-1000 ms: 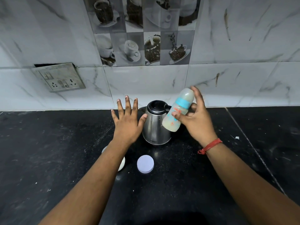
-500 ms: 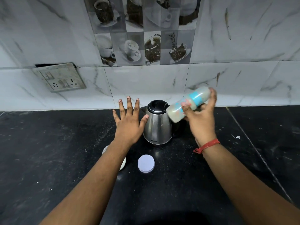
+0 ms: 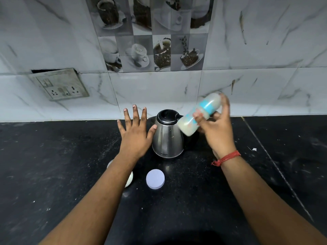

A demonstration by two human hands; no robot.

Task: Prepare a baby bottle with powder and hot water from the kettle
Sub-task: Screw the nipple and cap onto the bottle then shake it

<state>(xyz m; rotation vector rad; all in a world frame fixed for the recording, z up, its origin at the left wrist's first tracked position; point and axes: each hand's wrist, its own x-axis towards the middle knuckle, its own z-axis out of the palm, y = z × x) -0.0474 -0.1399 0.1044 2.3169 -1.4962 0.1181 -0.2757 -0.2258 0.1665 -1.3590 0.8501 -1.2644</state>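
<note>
My right hand [image 3: 218, 131] grips a baby bottle [image 3: 200, 114] with a blue band, filled with milky liquid. The bottle is tilted, its base low and left beside the kettle's lid, its top blurred near my fingertips. A steel kettle [image 3: 167, 138] with a black lid stands on the black counter [image 3: 53, 165] between my hands. My left hand [image 3: 135, 133] hovers flat with fingers spread, just left of the kettle, holding nothing. A white round container [image 3: 129, 180] shows partly under my left forearm. A round white lid [image 3: 155, 178] lies flat in front of the kettle.
A marble-tiled wall [image 3: 265, 50] runs behind the counter, with a loose socket plate [image 3: 60, 84] at left. A counter seam [image 3: 276, 167] runs diagonally on the right, with a small white scrap [image 3: 254, 149] beside it.
My right hand has swung the bottle from near upright to strongly tilted and partly back, a shaking motion. My left hand has stayed spread beside the kettle.
</note>
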